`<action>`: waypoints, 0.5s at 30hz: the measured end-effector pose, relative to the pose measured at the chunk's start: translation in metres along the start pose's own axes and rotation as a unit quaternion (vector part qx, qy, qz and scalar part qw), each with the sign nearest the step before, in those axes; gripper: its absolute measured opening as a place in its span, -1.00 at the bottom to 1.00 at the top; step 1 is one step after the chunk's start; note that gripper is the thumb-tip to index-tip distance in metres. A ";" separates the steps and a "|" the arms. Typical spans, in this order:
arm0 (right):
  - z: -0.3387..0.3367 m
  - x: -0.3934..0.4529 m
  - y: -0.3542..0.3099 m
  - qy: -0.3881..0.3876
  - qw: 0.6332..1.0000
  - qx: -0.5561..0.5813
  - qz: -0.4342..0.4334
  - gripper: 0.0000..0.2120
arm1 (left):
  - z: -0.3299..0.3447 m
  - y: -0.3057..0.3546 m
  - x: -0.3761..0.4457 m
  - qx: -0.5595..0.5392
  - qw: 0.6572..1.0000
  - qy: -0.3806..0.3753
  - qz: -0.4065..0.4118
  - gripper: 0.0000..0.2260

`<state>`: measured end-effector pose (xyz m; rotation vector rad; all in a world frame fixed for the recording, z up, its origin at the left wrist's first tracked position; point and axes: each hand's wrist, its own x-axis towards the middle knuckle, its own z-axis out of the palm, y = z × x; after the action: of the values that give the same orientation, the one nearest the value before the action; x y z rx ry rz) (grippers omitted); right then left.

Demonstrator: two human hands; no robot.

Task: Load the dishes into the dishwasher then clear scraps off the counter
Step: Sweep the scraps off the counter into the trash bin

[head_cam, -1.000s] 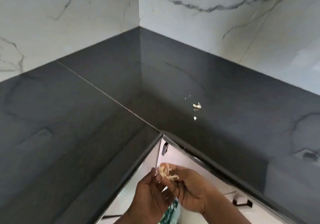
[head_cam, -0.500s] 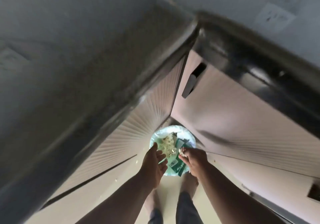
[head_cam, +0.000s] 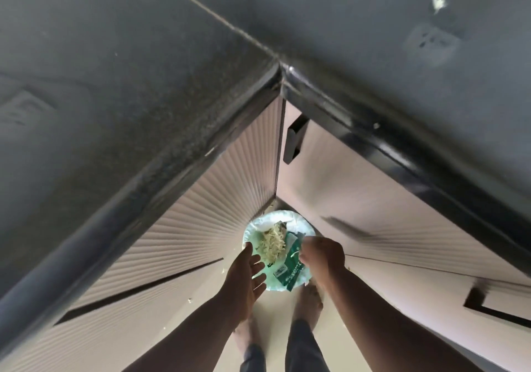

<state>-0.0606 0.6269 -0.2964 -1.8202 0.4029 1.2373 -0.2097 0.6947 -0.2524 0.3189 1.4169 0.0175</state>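
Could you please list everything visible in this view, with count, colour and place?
Counter: one, dark grey, L-shaped, upper half.
Scraps on counter: a few, pale, top right.
Cabinets: white, below the counter, both sides.
Bin: one, white-lined, floor corner.
Scraps in bin: one pale heap.
Wrapper: one, green, in bin.
Left hand: open, over the bin.
Right hand: curled, over the bin; contents unclear.
Feet: two, bare, below the bin.
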 end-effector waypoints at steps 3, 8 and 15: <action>-0.007 -0.031 -0.007 0.041 0.992 -0.089 -0.081 -0.87 | 0.004 0.001 -0.026 0.044 0.999 0.001 0.005 -0.53; -0.005 -0.112 -0.034 0.008 0.971 -0.168 -0.167 -0.88 | 0.008 0.007 -0.095 0.091 0.996 -0.014 0.017 -0.59; -0.005 -0.237 -0.083 -0.086 0.915 -0.212 -0.331 -0.64 | 0.022 0.039 -0.206 0.045 0.989 -0.131 0.059 -0.62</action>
<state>-0.1096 0.6233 -0.0502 -1.9351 -0.5937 1.0207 -0.2140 0.6858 -0.0423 0.4630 1.1399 0.0070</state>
